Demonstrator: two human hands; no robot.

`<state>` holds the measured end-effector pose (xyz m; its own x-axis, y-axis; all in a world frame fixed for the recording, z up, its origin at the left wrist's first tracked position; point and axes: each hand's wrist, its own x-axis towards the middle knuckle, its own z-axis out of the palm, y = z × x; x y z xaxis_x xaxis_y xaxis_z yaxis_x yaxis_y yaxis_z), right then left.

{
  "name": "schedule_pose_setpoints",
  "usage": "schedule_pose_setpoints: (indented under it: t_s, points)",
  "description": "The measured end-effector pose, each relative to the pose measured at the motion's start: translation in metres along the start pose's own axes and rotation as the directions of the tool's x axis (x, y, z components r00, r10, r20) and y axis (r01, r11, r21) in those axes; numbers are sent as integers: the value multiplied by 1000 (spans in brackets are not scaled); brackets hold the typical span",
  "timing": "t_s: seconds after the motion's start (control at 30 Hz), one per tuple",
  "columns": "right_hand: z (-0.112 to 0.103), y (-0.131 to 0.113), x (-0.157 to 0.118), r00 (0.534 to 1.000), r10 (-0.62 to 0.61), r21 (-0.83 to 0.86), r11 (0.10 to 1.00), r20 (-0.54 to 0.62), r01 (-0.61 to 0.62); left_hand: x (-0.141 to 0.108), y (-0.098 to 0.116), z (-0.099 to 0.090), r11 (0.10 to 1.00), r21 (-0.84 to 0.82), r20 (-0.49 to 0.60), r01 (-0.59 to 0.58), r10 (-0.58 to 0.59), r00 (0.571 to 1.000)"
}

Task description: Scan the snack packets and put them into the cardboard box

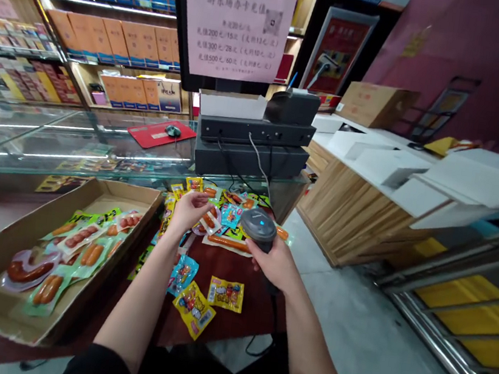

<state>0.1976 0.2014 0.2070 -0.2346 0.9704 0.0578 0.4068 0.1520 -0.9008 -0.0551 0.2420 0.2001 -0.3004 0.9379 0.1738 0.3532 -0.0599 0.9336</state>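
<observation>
My right hand (277, 263) is wrapped round the handle of a dark barcode scanner (258, 225), whose head shows a small blue light. My left hand (190, 210) is over a pile of packaged snacks, its fingers bent together; whether something is pinched in them is hidden. Just beside those fingers is a small sausage pack (210, 221). Under the scanner lies a long sausage in clear wrapping (227, 243). Blue packets (183, 273) and yellow packets (226, 294) lie nearer to me on the dark red table (242, 328).
On the left stands an open cardboard box (138, 194) with several sausage packs inside. A glass counter (72, 133) is behind, with a mouse (173, 131) on a red mat. A cash register (256, 136) and monitor with a pink sign (235, 32) stand ahead. The scanner's cable hangs at right.
</observation>
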Motion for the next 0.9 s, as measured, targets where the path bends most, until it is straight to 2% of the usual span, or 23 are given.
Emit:
schedule_pose_setpoints:
  t_s: [0.1, 0.17, 0.27, 0.37, 0.4, 0.47, 0.57, 0.67, 0.73, 0.8, 0.9]
  points:
    - [-5, 3, 8, 1000, 16, -17, 1000, 0, -16, 9, 2, 21, 989, 141, 78, -45, 34, 996]
    - [-8, 2, 13, 1000, 31, -19, 999, 6, -31, 12, 4, 38, 947, 297, 167, -124, 76, 983]
    - [-9, 3, 19, 999, 49, -2, 999, 22, -49, 12, 6, 62, 772, 594, 232, -228, 107, 967]
    - [-8, 5, 23, 998, 64, 18, 998, 23, -65, 12, 3, 77, 561, 793, 231, -239, 86, 969]
    - [-7, 6, 24, 998, 68, 22, 997, 19, -68, 12, 1, 80, 520, 819, 235, -243, 82, 969]
    - [-6, 7, 24, 997, 81, 23, 996, 19, -81, 14, -4, 81, 497, 830, 239, -251, 90, 967]
    - [-4, 5, 22, 995, 93, 11, 996, 29, -94, 16, -11, 78, 576, 787, 205, -221, 94, 974]
    - [1, -2, 17, 996, 86, -18, 996, 30, -85, 15, -14, 70, 737, 660, 156, -144, 53, 986]
    - [6, -8, 13, 996, 78, -29, 997, 35, -77, 13, -15, 59, 869, 485, 137, -100, 37, 990]
    - [13, -17, 9, 998, 41, -37, 999, 39, -40, 9, -14, 43, 961, 265, 99, -73, 48, 994]
    - [26, -34, 3, 997, -79, -54, 995, 26, 81, -1, -9, 10, 998, 8, 2, -64, 64, 998]
